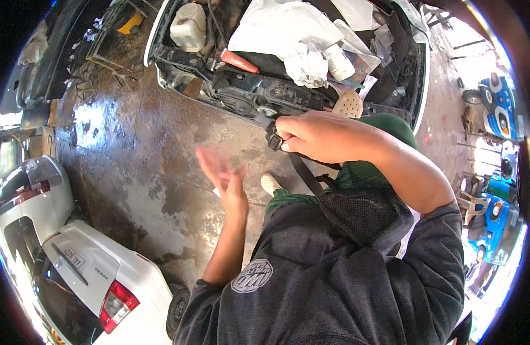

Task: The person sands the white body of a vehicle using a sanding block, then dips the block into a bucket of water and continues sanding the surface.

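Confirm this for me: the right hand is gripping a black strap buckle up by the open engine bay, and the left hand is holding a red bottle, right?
Not quite. The head view shows the left hand open, blurred and empty. The red bottle lies in the engine bay. The right hand does grip the black buckle.

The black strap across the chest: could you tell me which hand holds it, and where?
The right hand grips the black strap at its upper end, by the buckle. The left hand is open, holding nothing.

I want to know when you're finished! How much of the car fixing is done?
Done: the car's front is open, with rags and bottles on it. In hand: the right hand grips a black strap buckle; the left hand is blurred and empty. Left: cannot tell; the parts stay uncovered.
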`<state>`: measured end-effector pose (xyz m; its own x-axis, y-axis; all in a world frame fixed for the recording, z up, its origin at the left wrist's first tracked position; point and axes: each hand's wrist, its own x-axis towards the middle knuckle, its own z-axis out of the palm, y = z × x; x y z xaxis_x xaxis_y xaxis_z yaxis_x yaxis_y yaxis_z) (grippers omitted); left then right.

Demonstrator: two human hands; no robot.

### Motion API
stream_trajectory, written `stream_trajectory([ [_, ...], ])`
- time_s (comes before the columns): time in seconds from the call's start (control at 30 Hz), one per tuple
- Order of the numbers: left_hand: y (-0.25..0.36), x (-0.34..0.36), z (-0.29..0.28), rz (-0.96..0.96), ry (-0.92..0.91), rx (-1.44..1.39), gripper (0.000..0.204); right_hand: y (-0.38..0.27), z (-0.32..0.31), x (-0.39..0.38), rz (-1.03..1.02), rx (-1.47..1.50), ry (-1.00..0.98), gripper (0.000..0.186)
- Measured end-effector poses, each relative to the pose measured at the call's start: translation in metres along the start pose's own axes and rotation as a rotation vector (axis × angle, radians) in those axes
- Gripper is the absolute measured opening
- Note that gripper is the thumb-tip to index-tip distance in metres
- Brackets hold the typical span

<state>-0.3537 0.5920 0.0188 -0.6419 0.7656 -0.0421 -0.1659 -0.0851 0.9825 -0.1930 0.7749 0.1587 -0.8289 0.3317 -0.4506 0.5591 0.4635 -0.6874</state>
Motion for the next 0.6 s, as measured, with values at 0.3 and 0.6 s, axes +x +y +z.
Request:
stream_trajectory([
  [0.3, 0.047, 0.031, 0.016, 0.496, -0.702, 0.531, 0.066, -0.01, -0.002, -0.002, 0.03, 0.189, -0.148, 0.021],
  [0.6, 0.071, 0.021, 0.023, 0.302, -0.785, 0.78, 0.041, 0.0, -0.007, -0.009, -0.103, 0.113, -0.031, 0.023],
])
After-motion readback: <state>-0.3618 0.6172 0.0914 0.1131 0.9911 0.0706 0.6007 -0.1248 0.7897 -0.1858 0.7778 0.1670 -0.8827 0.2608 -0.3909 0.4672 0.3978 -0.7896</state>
